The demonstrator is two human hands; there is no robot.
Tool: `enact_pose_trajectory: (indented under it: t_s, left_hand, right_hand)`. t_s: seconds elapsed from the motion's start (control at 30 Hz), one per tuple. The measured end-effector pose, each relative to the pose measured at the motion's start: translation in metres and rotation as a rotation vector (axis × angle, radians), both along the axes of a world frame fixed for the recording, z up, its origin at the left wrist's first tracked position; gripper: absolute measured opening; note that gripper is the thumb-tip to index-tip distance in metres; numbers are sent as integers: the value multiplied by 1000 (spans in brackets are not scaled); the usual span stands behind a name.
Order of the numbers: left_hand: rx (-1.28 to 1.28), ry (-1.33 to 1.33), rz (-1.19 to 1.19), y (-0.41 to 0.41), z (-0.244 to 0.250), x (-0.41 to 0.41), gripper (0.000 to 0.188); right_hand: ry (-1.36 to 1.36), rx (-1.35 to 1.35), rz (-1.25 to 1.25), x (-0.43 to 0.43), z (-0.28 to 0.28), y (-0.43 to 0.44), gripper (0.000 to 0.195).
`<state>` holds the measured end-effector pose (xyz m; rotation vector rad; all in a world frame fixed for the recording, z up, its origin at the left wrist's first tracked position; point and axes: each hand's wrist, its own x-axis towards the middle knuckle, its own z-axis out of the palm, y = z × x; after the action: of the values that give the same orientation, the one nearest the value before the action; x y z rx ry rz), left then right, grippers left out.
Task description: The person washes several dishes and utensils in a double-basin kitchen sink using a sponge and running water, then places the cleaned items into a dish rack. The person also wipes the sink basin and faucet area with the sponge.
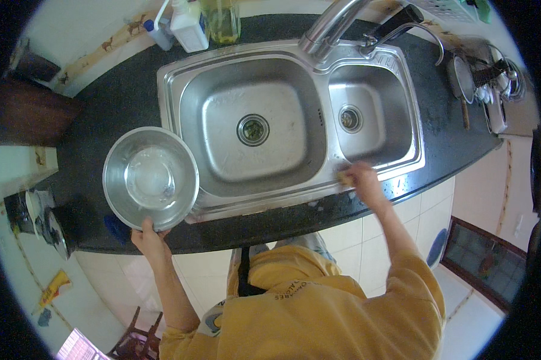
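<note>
My left hand (152, 240) grips the near rim of a stainless steel bowl (150, 178), tilted over the left edge of the sink. A little clear liquid or shine shows at the bowl's bottom; I cannot tell which. At the sink's front rim, my right hand (365, 180) presses a small yellowish sponge (345, 178) near the divider between the basins; the hand is blurred. The large basin (261, 157) has green scraps in its drain strainer (253, 130). To its right lies the small basin (365, 148).
A chrome faucet (320, 38) and a thin curved spout (434, 38) rise behind the sink. White bottle (189, 29) and green-tinted container (224, 22) stand at the back. Pans and utensils (461, 78) are at the right. A blue cloth-like item (116, 227) lies beside the bowl.
</note>
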<state>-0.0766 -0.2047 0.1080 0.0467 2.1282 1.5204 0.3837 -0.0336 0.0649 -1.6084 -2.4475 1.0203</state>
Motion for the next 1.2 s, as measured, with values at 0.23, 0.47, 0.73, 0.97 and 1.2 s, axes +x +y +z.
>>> enact_pose_trajectory:
  t_s: [0.23,0.47,0.73,0.97,1.2]
  left_hand:
    - [6,42,-43,19,14,16,33]
    - [35,3,-16,21,4,27,34]
    - [46,43,-10,35,8,70,34]
    - [55,13,6,30,12,85,34]
    - [105,-47,-40,26,12,78,32]
  right_hand:
    - [165,70,229,-146,-10,-48,29]
    - [-110,173,-267,91,8,24,8]
    - [383,113,105,-88,-14,-44,31]
    - [104,209,-69,72,-7,-5,24]
    - [-71,209,-222,98,1,13,21]
